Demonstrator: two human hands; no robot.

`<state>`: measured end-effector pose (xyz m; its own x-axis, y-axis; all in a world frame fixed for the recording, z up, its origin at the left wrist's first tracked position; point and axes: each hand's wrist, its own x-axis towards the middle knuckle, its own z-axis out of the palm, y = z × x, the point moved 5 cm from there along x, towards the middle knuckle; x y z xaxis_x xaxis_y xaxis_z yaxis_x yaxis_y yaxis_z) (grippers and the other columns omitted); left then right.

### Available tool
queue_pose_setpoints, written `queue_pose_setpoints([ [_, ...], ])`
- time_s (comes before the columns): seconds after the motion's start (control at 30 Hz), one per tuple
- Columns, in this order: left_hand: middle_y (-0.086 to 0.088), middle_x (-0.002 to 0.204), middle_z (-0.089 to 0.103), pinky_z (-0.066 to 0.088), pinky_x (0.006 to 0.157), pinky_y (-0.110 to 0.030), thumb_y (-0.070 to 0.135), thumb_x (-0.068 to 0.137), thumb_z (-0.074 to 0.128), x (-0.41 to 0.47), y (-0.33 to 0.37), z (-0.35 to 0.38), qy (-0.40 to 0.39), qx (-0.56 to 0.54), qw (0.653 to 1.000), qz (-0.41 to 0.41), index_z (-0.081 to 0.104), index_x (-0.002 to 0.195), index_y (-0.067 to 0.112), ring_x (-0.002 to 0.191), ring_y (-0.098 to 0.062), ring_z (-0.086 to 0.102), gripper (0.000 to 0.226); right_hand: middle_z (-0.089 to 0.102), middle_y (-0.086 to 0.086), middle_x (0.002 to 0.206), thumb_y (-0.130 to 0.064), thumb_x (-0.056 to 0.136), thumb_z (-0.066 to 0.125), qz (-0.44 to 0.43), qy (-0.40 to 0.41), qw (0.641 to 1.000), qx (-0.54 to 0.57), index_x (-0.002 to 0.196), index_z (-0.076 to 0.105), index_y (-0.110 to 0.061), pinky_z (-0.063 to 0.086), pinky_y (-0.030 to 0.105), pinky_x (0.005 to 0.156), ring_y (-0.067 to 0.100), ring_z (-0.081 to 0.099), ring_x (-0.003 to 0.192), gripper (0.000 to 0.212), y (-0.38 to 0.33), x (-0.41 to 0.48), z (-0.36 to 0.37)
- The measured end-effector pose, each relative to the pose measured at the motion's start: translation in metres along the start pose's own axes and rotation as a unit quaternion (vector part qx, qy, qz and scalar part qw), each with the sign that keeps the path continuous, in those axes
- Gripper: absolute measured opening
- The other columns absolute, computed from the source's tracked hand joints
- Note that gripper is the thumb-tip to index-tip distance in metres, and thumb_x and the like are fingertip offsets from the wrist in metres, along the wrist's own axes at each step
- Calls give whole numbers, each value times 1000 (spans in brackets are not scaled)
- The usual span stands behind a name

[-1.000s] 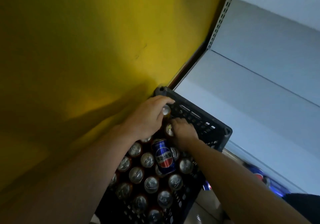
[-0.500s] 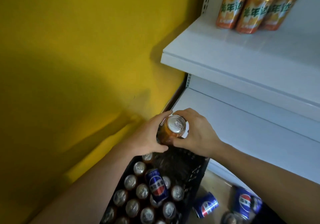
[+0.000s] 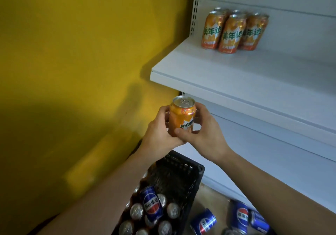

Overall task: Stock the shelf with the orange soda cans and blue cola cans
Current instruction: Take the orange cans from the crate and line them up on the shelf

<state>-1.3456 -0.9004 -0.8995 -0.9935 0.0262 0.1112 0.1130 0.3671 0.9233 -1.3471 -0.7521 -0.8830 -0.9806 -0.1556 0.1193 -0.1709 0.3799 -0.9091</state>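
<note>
Yellow wall [image 3: 72,71] to the left, white shelf [image 3: 245,74] to the right. Black crate [image 3: 189,171] low in view, packed with upright cans, one blue cola can [image 3: 151,205] lying across their tops. More blue cola cans [image 3: 240,216] tipped over on the floor beside the crate. Cluster of orange soda cans [image 3: 234,31] standing at the shelf's back left. Held orange can [image 3: 181,115] upright below the shelf edge and above the crate — left hand [image 3: 160,134] wrapped around its left side, right hand [image 3: 205,134] closed on the right, thumb across the lower front. Likely risks: clipping the shelf lip on the way up, or nudging the cluster and toppling it — both from a low or hurried lift. Loose floor cans could roll underfoot.
</note>
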Motion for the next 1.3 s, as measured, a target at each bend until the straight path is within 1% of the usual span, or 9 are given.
queue_pose_setpoints([
  [0.23,12,120,62,57,80,-28,25,56,92,0,26,16,-33,-19,998,57,44,128,30,103,-10,67,86,65,-16,115,-42,58,95,-22,85,996,12,131,54,-28,51,22,86,-1,60,105,85,-11,-13,-25],
  [0.43,6,121,62,57,84,-34,24,60,93,6,27,27,-64,-105,992,35,46,130,39,108,-20,66,86,66,-10,117,-21,63,91,2,112,991,69,127,45,-30,57,26,79,2,63,108,80,-7,-18,-41],
  [0.57,-5,114,67,55,92,-39,16,77,79,3,30,40,-135,-144,980,17,48,132,32,109,-25,66,66,66,-10,118,-17,66,79,2,84,990,112,132,51,-27,58,26,77,7,65,108,73,-9,-15,-49],
  [0.67,-5,114,67,56,85,-35,11,72,87,2,32,40,-79,-188,979,-3,54,126,30,103,-23,69,66,60,-4,130,-25,69,73,-17,67,993,92,142,49,-32,56,22,77,12,61,116,77,-14,-10,-50],
  [0.8,1,119,58,57,76,-26,17,60,96,-5,40,34,-2,-177,984,12,47,126,33,105,-16,65,84,62,-12,126,-40,62,88,-4,84,990,117,141,45,-37,59,29,86,9,62,113,90,-19,-9,-46],
  [0.97,-2,128,56,57,85,-31,11,71,87,2,42,34,-80,-189,978,20,35,137,35,114,-21,64,87,67,-1,118,-6,65,86,27,87,973,213,135,47,-25,61,45,85,17,69,106,83,-18,-7,-49],
  [1.1,-7,126,62,56,88,-32,-4,80,77,-2,43,39,-79,-224,971,16,35,142,26,114,-21,65,81,66,-7,120,0,70,80,0,57,983,173,137,51,-31,59,35,85,15,64,112,80,-20,-5,-46],
  [1.2,2,123,63,60,87,-38,8,73,88,-6,44,36,-11,-192,981,33,41,139,31,114,-22,65,84,62,-12,126,-18,74,83,-10,50,991,126,145,42,-40,57,26,86,8,59,115,86,-25,-6,-44],
  [1.3,10,118,63,62,80,-37,12,69,91,-5,54,37,43,-145,986,72,44,135,31,109,-15,67,84,64,-15,123,-21,74,89,-27,99,989,106,146,41,-31,54,18,85,4,61,110,88,-33,-10,-45],
])
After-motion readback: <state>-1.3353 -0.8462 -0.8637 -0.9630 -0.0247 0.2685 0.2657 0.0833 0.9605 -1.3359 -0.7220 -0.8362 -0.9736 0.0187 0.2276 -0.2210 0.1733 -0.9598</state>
